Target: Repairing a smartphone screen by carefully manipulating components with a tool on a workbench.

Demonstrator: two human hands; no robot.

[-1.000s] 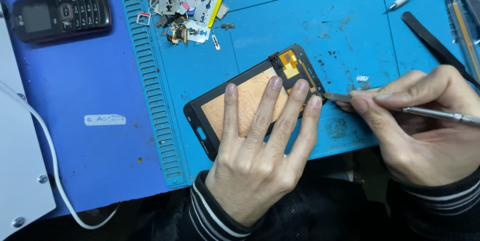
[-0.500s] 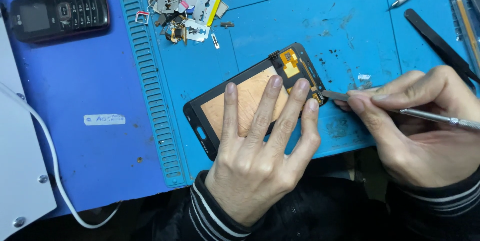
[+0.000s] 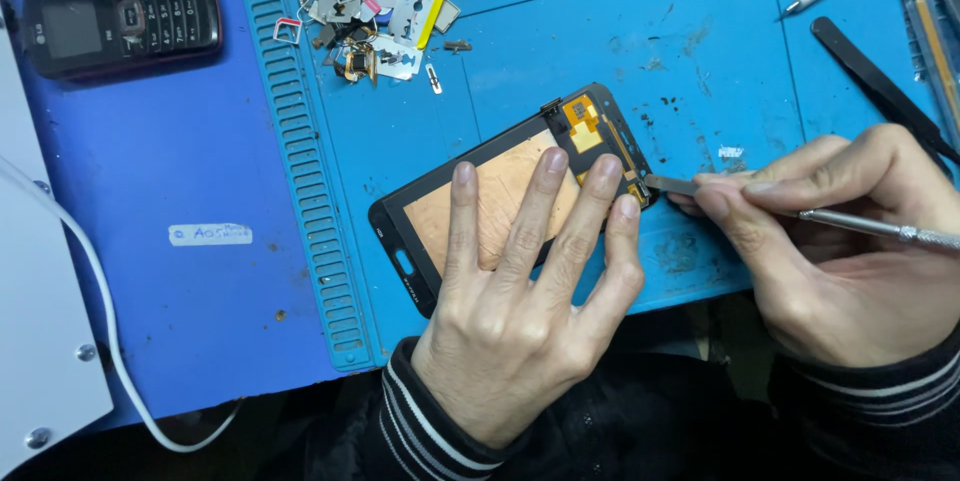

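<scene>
Flat near the blue mat's [image 3: 700, 1] front edge, left hand [image 3: 520, 311] fingers spread on the black copper-backed phone screen [image 3: 500, 201]; right hand [image 3: 840, 241] fingers pinch a thin metal pry tool [image 3: 860, 224] at its edge.

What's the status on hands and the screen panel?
Left hand flat, pinning screen panel to blue mat. Right hand grips metal spudger, tip at panel's right edge. Nothing between tool and panel.
</scene>
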